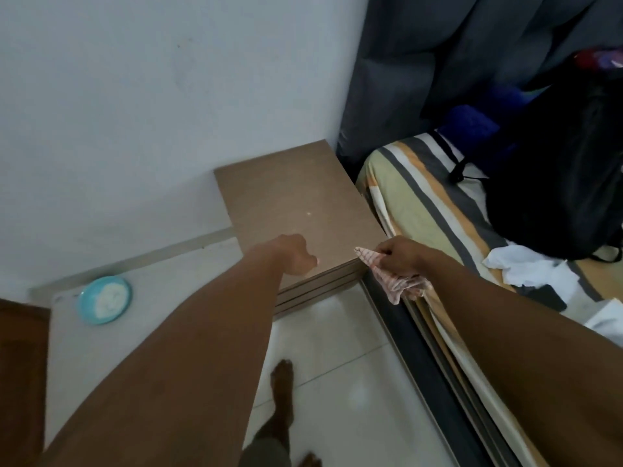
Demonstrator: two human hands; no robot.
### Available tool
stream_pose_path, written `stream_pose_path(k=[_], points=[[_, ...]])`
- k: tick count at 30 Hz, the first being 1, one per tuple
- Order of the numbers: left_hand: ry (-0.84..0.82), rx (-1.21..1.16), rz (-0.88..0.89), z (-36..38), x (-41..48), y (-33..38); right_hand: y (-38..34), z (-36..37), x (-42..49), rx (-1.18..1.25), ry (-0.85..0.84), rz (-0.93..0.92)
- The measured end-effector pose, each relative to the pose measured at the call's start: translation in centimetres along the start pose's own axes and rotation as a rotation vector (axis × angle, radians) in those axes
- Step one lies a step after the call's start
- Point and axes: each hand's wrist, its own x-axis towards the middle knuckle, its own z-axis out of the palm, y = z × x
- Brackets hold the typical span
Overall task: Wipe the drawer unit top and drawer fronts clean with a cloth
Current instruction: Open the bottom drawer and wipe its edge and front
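The pale blue-white wall point(135, 112) fills the back and left of the view, and tucked into its corner sits the low brown wooden drawer unit point(296, 200), its flat top bare apart from a few pale specks, so the whole surface lies open for a sweep. To its right, just beside it with only a narrow gap, runs the bed with the yellow, grey and white striped sheet point(438, 210), carrying a black backpack point(556, 183) and crumpled white cloths point(526, 267); that side looks tight, so strokes probably have to run front to back or toward the wall. The glossy white tiled floor point(337, 348) in front gives standing room, and a bare foot point(281, 382) is planted there. The drawer fronts point(323, 288) show only as thin stacked edges below the top's near lip, seen steeply from above. Left on the floor, well apart, rests a small round turquoise plate with white powder point(104, 299). The left hand point(296, 254) hovers over the near front corner, fingers curled loosely, holding nothing I can see. The right hand point(397, 257) is clenched around a bunched pink-and-white checked cloth point(391, 281), hanging off the unit's front right corner, seemingly poised to begin on the top.
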Motion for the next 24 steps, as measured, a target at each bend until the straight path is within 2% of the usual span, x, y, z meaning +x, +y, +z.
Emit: stream_pose_path(k=[6,12,17,22,24], points=[[-0.015,-0.042,0.079,-1.7,7.6,0.5,-0.1,-2.8,6.5,-0.021,-0.016,-0.005],[-0.013,-0.110,0.064,-3.0,13.4,0.2,0.3,-4.5,13.0,-0.006,-0.059,-0.019],[0.069,-0.203,-0.009,-1.8,17.8,1.1,2.1,-4.0,19.9,-0.001,-0.087,-0.048],[0.220,-0.333,-0.133,1.4,21.6,2.6,4.6,-1.6,26.8,0.040,0.088,-0.089],[0.258,-0.352,-0.172,2.8,23.0,3.1,5.7,-0.3,29.2,-0.090,0.165,-0.114]])
